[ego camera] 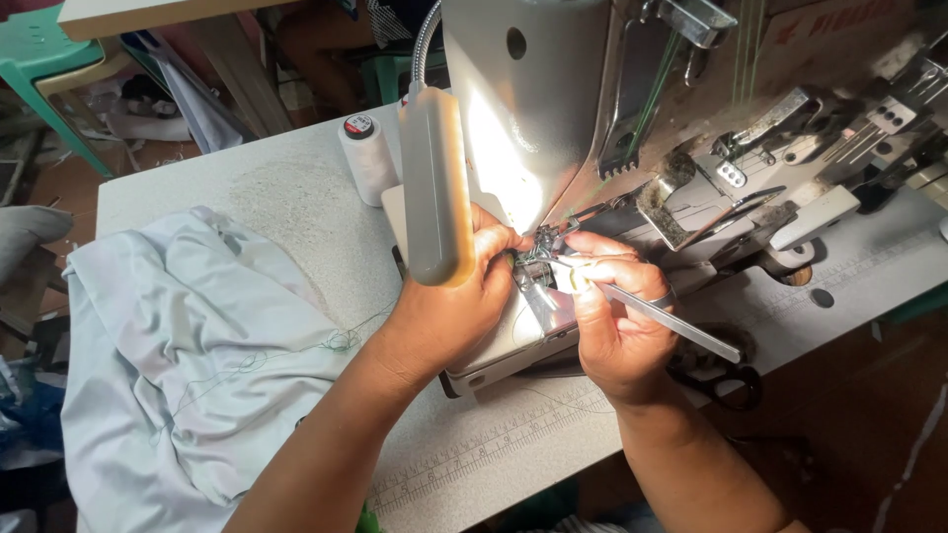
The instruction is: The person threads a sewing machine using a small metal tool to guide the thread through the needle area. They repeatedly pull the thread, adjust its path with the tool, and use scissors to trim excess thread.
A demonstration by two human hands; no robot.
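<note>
**Fingers and tweezers crowd the needle of a sewing machine**

A person works a pair of metal tweezers [652,314] into the needle area [541,247] of a grey sewing machine [538,94], just under its lit head. The right hand [617,331] pinches the tweezers between thumb and fingers, tips aimed toward ten o'clock at the needle. The left hand [459,301] is closed at the fingertips right beside the presser foot; what it grips, likely a fine green thread [647,114], is too small to tell. A grey lamp [434,188] hangs at twelve o'clock of the left hand and hides part of it.

The chief risk, judging from how close both hands sit to the needle, is a pricked or struck finger should the machine start. A slip of the tweezers could also bend the needle or snap the thread.

A pale cloth [188,365] lies at nine o'clock on the table [296,188], a white thread spool [367,153] at eleven, dark scissors [726,380] at four.
</note>
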